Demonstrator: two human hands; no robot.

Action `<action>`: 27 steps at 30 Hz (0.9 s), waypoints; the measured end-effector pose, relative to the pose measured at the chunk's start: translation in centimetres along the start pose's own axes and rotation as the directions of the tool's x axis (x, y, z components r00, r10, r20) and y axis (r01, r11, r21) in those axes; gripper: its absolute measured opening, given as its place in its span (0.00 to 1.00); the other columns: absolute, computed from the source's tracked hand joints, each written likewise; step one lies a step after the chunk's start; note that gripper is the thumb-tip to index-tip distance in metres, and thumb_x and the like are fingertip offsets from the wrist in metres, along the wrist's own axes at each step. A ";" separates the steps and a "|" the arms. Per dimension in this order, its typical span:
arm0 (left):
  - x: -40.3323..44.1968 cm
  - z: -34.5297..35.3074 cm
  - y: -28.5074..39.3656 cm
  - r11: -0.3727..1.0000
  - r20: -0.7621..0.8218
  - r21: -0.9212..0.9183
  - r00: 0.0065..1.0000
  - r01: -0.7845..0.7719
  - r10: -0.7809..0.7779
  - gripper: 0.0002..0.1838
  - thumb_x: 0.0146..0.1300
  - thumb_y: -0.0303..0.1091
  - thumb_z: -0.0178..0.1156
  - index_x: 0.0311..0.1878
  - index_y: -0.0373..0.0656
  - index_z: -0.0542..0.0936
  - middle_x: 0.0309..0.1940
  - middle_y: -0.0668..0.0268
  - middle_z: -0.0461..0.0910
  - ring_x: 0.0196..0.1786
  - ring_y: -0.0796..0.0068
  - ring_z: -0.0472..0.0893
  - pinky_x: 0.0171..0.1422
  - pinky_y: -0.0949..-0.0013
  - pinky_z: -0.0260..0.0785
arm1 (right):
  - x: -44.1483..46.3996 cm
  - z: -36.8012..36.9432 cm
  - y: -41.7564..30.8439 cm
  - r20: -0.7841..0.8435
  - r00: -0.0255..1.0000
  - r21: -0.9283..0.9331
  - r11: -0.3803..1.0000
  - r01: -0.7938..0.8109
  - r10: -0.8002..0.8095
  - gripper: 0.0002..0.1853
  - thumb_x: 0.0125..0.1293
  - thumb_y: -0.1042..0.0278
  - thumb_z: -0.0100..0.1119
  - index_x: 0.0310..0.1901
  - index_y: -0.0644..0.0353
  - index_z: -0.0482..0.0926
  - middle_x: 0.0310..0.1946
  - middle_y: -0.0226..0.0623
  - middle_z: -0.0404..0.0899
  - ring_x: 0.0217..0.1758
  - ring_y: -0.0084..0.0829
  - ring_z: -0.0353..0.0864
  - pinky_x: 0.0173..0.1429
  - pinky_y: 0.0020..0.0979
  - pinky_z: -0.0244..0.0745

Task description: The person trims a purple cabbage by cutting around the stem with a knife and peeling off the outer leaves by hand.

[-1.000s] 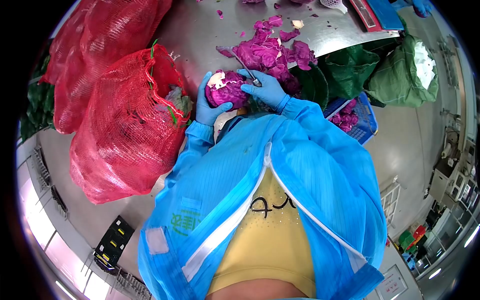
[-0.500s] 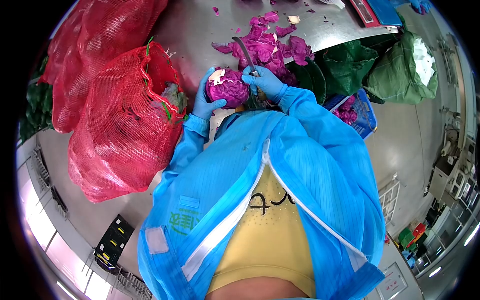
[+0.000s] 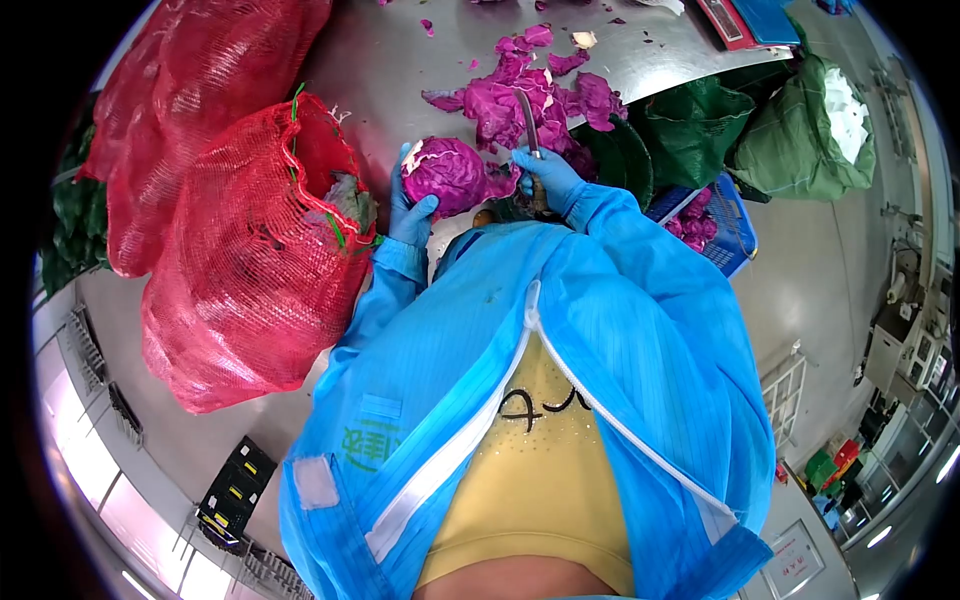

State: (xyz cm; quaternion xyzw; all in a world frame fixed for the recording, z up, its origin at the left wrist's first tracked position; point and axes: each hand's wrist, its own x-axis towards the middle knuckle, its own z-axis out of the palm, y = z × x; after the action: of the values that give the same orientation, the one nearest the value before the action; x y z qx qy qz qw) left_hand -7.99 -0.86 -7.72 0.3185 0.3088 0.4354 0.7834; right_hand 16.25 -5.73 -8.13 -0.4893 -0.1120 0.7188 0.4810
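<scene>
Purple cabbage — left hand; knife — right hand.

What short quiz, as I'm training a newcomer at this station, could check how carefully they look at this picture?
1. Multiple choice: what does the gloved left hand hold?
A) a green sack
B) a purple cabbage
C) a blue crate

2. True or false: the right hand grips a knife with its blade standing clear of the cabbage.

3. Fill in the missing colour: the open mesh sack next to the left sleeve is ____.

Key:
1. B
2. True
3. red
</scene>
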 end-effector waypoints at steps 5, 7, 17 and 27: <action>-0.2 -1.2 -1.9 0.987 -0.148 -0.157 0.989 -0.014 -0.010 0.45 0.52 0.27 0.69 0.72 0.58 0.57 0.68 0.65 0.62 0.67 0.59 0.67 0.69 0.51 0.66 | 0.5 -1.1 1.0 -0.016 0.988 -0.291 0.946 0.142 -0.154 0.12 0.62 0.58 0.65 0.39 0.57 0.78 0.26 0.29 0.75 0.25 0.24 0.76 0.29 0.26 0.71; -0.2 -0.6 -1.7 0.986 -0.181 -0.164 0.983 -0.026 -0.004 0.46 0.52 0.27 0.69 0.72 0.58 0.57 0.67 0.65 0.62 0.66 0.60 0.67 0.68 0.52 0.66 | -1.7 1.4 -1.4 0.126 0.779 -0.973 0.077 0.218 -0.614 0.15 0.59 0.59 0.65 0.45 0.56 0.78 0.35 0.35 0.76 0.33 0.33 0.79 0.36 0.32 0.75; 0.3 2.8 -0.6 0.920 -0.020 0.324 0.971 -0.221 0.240 0.57 0.40 0.28 0.78 0.73 0.46 0.52 0.67 0.59 0.61 0.66 0.62 0.66 0.69 0.59 0.65 | -0.1 5.6 -3.8 0.139 0.832 -0.843 0.377 0.384 -0.537 0.17 0.61 0.60 0.64 0.50 0.57 0.80 0.33 0.35 0.78 0.34 0.27 0.79 0.40 0.29 0.75; 0.0 3.2 -0.5 0.816 0.070 0.501 0.953 -0.290 0.295 0.59 0.36 0.33 0.81 0.71 0.44 0.55 0.70 0.60 0.57 0.69 0.63 0.63 0.72 0.59 0.60 | -0.3 5.4 -4.6 -0.030 0.994 -0.292 0.952 0.091 -0.105 0.11 0.59 0.60 0.66 0.36 0.56 0.80 0.22 0.28 0.74 0.23 0.21 0.71 0.27 0.25 0.68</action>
State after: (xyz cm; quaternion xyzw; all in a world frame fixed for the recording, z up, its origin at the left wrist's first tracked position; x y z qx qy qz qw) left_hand -5.29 -1.80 -6.16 0.5537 0.3636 0.4560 0.5944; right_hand 14.54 -1.94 -2.35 -0.5645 -0.2294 0.6586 0.4416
